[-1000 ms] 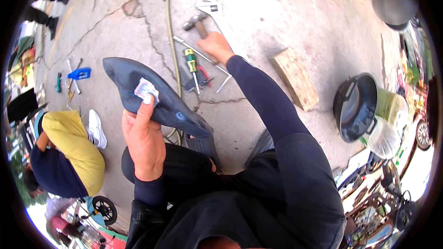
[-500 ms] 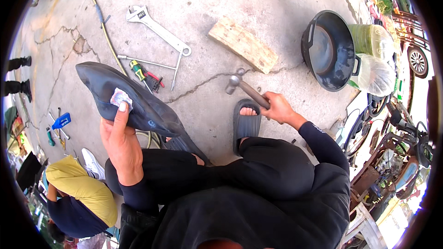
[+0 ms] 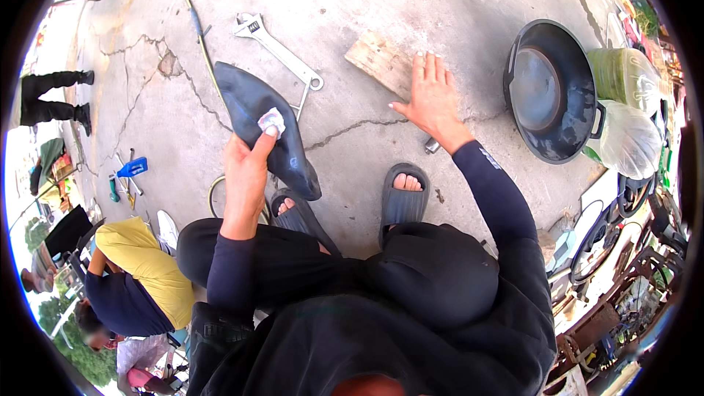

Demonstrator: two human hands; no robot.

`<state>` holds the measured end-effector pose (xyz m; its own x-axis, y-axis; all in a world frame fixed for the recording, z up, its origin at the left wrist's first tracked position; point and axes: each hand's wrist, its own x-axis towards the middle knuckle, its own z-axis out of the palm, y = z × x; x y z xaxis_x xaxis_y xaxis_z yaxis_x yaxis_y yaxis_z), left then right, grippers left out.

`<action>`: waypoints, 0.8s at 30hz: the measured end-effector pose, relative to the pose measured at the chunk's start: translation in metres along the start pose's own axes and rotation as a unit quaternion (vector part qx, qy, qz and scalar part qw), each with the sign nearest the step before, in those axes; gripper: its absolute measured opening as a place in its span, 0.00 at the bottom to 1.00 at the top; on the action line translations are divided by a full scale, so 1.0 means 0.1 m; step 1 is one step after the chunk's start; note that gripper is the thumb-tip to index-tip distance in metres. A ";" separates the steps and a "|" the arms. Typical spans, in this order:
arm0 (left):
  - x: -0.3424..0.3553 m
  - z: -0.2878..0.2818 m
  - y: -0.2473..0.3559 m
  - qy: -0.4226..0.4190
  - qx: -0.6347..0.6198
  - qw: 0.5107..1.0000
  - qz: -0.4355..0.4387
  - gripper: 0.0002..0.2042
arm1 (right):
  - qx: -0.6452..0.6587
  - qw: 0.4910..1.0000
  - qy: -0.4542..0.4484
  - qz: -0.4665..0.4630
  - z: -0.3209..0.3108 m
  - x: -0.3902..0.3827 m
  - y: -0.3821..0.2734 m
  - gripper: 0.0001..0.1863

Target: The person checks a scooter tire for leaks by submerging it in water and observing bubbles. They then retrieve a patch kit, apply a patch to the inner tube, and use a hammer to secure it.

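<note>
My left hand point(image 3: 248, 176) grips a black rubber inner tube point(image 3: 293, 165), its thumb pressed on a small whitish patch point(image 3: 270, 120) on the tube's surface. The tube hangs limp and flattened, slanting in front of my left foot. My right hand point(image 3: 434, 99) is stretched out flat, fingers and thumb apart, over the near end of a wooden block point(image 3: 380, 64); whether the palm touches the wood cannot be seen. Under the right wrist the metal end of the hammer point(image 3: 432, 145) shows on the ground; the rest is hidden by the hand and sleeve.
An adjustable wrench point(image 3: 282, 51) lies beyond the tube, near a yellowish hose point(image 3: 192, 11). At the right stands a black basin point(image 3: 515, 114) beside filled plastic bags point(image 3: 623, 139). Other tools with a blue piece point(image 3: 132, 168) lie left. A person in yellow trousers point(image 3: 143, 249) crouches close by.
My right hand has let go of the hammer, now on the ground, and opened over the wooden block. My left hand has carried the inner tube rightward, closer to the middle.
</note>
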<state>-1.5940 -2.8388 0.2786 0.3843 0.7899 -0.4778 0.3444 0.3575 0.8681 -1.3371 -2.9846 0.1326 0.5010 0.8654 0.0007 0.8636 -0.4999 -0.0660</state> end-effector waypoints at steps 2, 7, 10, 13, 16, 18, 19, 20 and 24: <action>0.17 0.04 -0.17 0.007 0.052 0.999 0.013 0.13 | 0.021 0.998 -0.053 0.002 0.32 0.19 -0.06 0.51; 0.32 0.12 -0.57 -0.012 0.093 0.995 -0.027 0.12 | 0.059 0.970 -0.150 -0.183 0.26 0.24 0.17 0.51; 0.41 0.37 -0.81 -0.030 0.058 0.998 -0.026 0.14 | 0.052 0.948 -0.165 -0.267 0.15 0.24 0.21 0.50; 0.54 0.69 -0.89 -0.061 0.057 0.991 -0.107 0.14 | 0.011 0.970 -0.064 -0.234 0.26 0.02 0.21 0.42; 0.69 0.87 -1.18 -0.069 0.010 0.986 -0.150 0.13 | 0.188 0.975 -0.017 -0.117 0.15 -0.30 -0.02 0.31; 0.76 1.04 -1.34 -0.080 -0.053 0.985 -0.145 0.12 | 0.425 0.899 -0.090 0.046 0.06 -0.59 -0.25 0.26; 0.77 1.09 -1.37 -0.073 -0.048 0.986 -0.141 0.12 | 0.523 0.828 -0.160 0.127 0.11 -0.60 -0.34 0.24; 0.79 1.11 -1.39 -0.066 -0.042 0.987 -0.137 0.13 | 0.607 0.734 -0.226 0.204 0.17 -0.61 -0.43 0.22; 0.94 1.03 -1.67 -0.046 0.111 0.989 -0.083 0.15 | 0.701 0.627 -0.182 0.288 0.67 -0.64 -0.77 0.20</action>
<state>-1.5269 -2.8757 0.0753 0.3798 0.6769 -0.6305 0.5852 0.3520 0.7305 -1.4395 -2.9993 0.0711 0.4397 0.6324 -0.6377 -0.4810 -0.4337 -0.7619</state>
